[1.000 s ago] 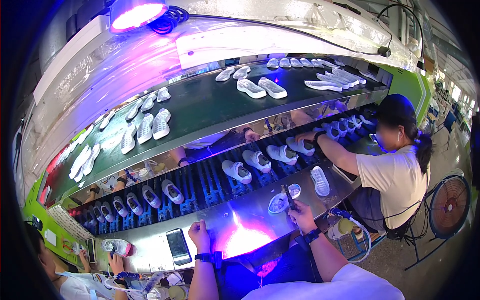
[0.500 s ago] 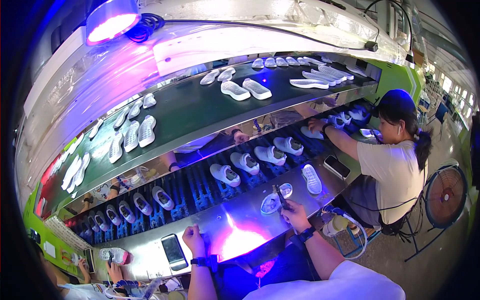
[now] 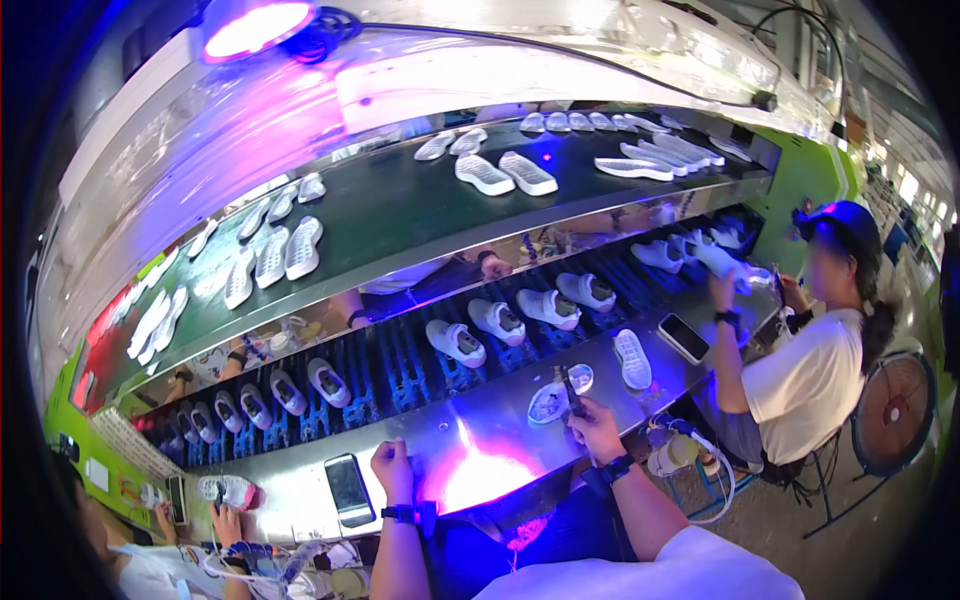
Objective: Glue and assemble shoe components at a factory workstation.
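Observation:
My left hand (image 3: 392,468) is closed in a fist above the bench's front edge, beside a phone (image 3: 348,490); nothing shows in its fingers. My right hand (image 3: 597,430) grips a slim dark brush-like tool (image 3: 572,388), held upright. Just behind the tool lie pale rounded pieces (image 3: 547,403) on the metal bench (image 3: 490,410); I cannot tell whether they are one thing or two. A white shoe sole (image 3: 632,360) lies to their right. Past the bench, a row of pale shoes (image 3: 456,343) sits on a blue slatted conveyor (image 3: 395,375).
Above, a green belt (image 3: 390,220) carries several white soles (image 3: 527,173). A bright lamp (image 3: 258,30) hangs at upper left. To my right a co-worker (image 3: 800,350) handles a pale shoe; another phone (image 3: 683,338) lies between us. A co-worker's hand (image 3: 228,525) works at far left.
The view has shifted slightly. The co-worker on the right has drawn back from the conveyor and now holds up a pale shoe. My hands keep nearly the same pose.

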Demonstrator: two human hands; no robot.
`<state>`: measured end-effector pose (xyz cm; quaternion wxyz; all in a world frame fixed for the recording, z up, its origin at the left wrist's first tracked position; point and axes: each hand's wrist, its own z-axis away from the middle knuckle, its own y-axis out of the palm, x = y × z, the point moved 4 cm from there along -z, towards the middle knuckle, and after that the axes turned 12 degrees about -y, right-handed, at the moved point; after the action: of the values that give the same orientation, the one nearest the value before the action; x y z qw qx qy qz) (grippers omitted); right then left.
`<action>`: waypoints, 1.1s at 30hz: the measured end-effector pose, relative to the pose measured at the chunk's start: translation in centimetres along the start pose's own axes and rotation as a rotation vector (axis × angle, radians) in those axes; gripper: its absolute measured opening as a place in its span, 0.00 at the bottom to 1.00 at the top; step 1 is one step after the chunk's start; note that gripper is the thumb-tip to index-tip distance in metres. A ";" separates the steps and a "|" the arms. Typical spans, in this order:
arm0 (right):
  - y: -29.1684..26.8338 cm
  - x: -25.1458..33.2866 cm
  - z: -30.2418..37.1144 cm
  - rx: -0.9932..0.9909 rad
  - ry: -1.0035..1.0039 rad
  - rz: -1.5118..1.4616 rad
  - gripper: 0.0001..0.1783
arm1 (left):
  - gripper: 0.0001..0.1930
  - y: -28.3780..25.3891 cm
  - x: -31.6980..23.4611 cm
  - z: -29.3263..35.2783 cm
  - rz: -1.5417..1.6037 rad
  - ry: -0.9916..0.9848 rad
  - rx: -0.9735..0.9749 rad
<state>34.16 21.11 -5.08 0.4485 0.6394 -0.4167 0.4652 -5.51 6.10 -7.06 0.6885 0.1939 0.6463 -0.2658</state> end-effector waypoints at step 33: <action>-1.2 -0.2 -2.0 0.038 -0.047 0.214 0.15 | 0.20 2.3 0.6 2.6 0.019 -0.019 0.121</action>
<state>34.86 23.34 -5.20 0.3743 0.6103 -0.4841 0.5031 -2.01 6.26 -7.56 0.6843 0.2389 0.6205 -0.2995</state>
